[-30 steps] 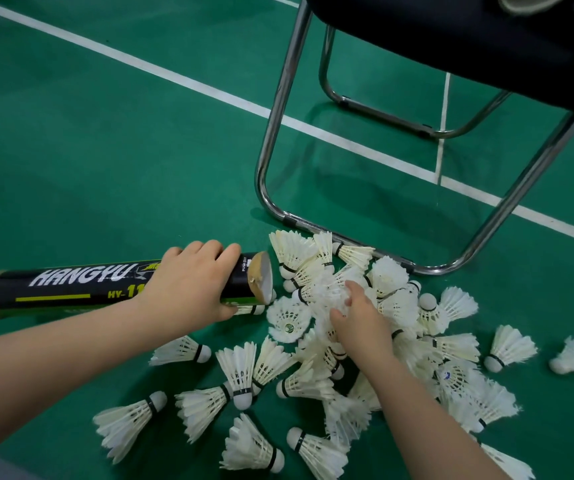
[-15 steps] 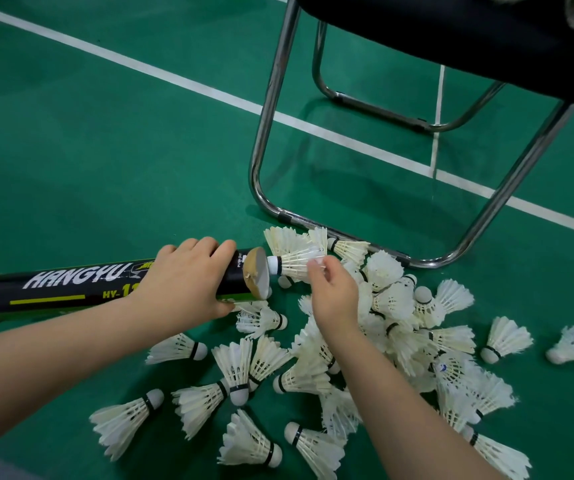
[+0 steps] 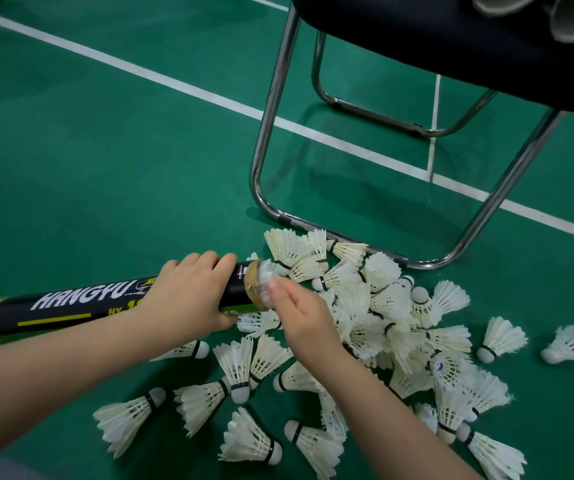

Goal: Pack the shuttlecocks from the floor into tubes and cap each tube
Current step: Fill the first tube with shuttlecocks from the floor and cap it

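A black cardboard tube (image 3: pixel 71 306) with white lettering lies nearly level above the green floor, its open mouth pointing right. My left hand (image 3: pixel 188 296) grips the tube just behind that mouth. A white shuttlecock (image 3: pixel 265 276) sits mostly inside the mouth, only its feathers showing. My right hand (image 3: pixel 299 313) is at the mouth, its blurred fingertips touching those feathers. Several white feather shuttlecocks (image 3: pixel 375 320) lie in a heap on the floor to the right and below my hands.
A chair with a chrome tube frame (image 3: pixel 265 140) and dark seat (image 3: pixel 452 39) stands just behind the heap. White court lines (image 3: pixel 174 81) cross the green floor (image 3: pixel 88 168). Two stray shuttlecocks (image 3: pixel 502 337) lie at the right.
My right hand picked a shuttlecock out of the heap, brought it left to the tube mouth and pushed it in. The left hand kept hold of the tube.
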Tool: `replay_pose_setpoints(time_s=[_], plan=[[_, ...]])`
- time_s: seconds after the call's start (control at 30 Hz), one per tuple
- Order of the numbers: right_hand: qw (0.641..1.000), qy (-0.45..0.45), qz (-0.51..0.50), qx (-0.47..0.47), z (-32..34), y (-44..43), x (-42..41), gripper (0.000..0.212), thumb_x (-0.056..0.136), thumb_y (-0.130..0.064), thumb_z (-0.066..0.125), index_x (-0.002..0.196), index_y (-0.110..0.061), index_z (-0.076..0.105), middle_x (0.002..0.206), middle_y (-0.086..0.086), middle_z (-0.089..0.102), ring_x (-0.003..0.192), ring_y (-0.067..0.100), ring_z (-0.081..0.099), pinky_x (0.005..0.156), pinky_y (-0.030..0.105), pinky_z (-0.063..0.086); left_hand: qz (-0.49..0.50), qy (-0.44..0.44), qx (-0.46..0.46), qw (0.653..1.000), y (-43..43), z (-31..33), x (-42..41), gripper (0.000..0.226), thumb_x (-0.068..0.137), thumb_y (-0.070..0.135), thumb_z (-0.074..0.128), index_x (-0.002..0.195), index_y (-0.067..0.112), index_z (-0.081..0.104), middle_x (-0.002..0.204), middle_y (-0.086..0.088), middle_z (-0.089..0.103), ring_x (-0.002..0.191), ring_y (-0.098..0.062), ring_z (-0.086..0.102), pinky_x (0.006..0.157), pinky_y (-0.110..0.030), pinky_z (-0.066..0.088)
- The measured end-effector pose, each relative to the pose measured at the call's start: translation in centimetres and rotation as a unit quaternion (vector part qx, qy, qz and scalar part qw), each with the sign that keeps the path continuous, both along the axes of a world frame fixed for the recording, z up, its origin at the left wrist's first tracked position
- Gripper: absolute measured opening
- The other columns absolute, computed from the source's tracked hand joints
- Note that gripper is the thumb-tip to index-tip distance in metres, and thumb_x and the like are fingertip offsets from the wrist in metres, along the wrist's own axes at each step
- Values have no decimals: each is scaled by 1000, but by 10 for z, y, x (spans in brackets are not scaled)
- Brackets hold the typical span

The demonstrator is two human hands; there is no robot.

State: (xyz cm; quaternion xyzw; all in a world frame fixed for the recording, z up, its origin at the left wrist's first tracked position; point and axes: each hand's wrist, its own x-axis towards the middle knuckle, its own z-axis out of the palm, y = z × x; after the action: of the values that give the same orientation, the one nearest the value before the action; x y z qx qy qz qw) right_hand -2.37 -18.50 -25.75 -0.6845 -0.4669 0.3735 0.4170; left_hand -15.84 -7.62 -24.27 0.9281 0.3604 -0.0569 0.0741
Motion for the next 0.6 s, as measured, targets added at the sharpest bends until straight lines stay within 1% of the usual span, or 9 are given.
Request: replay_pose_setpoints(time_s=[0.13,0.2,0.27,0.33,0.37,0.43,0.5,0.57,0.6], plan=[[986,108,84,-92,10,-1,3,27,84,-39,60,69,-18,64,54,-16,49,55,2,44,57,20,35,-11,-10,3,1000,-9,-1,-3,69,65,58,66,120,22,44,104,2,55,94,-21,54,77,-35,44],[974,121,123,-148,13,3,2,20,73,-37,68,68,-18,66,57,-16,55,59,1,50,63,17,40,-32,-8,15,999,-16,-5,-2,70,57,56,72,113,18,53,92,0,59,82,-24,59,67,-35,46],[959,117,163,-198,16,4,-1,9,73,-27,72,71,-25,63,62,-18,59,66,-2,56,67,13,46,-49,-15,12,999,-22,-8,0,67,52,45,75,109,16,56,87,-2,60,76,-26,59,62,-35,44],[956,86,174,-221,14,4,-5,14,73,-26,72,83,-26,62,79,-9,61,84,12,59,81,28,50,-59,-21,12,998,-25,-9,0,68,46,33,75,109,15,56,87,-2,60,75,-26,60,61,-35,46],[957,72,168,-224,14,4,-7,14,74,-27,71,84,-26,62,82,-4,61,87,18,59,82,33,50,-63,-27,16,998,-25,-9,-1,70,42,33,75,107,15,56,84,-2,61,72,-26,61,59,-35,47],[971,87,128,-181,14,1,-9,9,77,-28,67,74,-25,59,75,-4,57,76,17,56,72,31,48,-64,-44,23,997,-23,-8,-1,66,45,43,69,104,15,56,82,-1,61,70,-25,62,57,-36,50],[984,142,51,-91,14,-2,-6,17,81,-30,61,67,-22,57,68,-6,52,66,10,49,64,24,42,-46,-37,9,998,-23,-4,1,63,58,53,64,109,18,54,91,1,61,81,-24,61,66,-37,51],[986,162,-32,-29,18,-5,8,19,88,-27,55,74,-19,63,71,-7,58,68,6,53,65,19,44,-33,-21,0,999,-21,-1,2,70,65,60,63,121,24,44,106,5,57,96,-19,56,79,-34,46],[988,138,-63,-25,19,-6,18,20,92,-27,52,79,-21,66,75,-8,62,71,5,56,68,18,46,-27,-21,-1,999,-20,-1,2,72,67,62,62,125,26,39,111,6,54,100,-18,53,83,-32,44]])
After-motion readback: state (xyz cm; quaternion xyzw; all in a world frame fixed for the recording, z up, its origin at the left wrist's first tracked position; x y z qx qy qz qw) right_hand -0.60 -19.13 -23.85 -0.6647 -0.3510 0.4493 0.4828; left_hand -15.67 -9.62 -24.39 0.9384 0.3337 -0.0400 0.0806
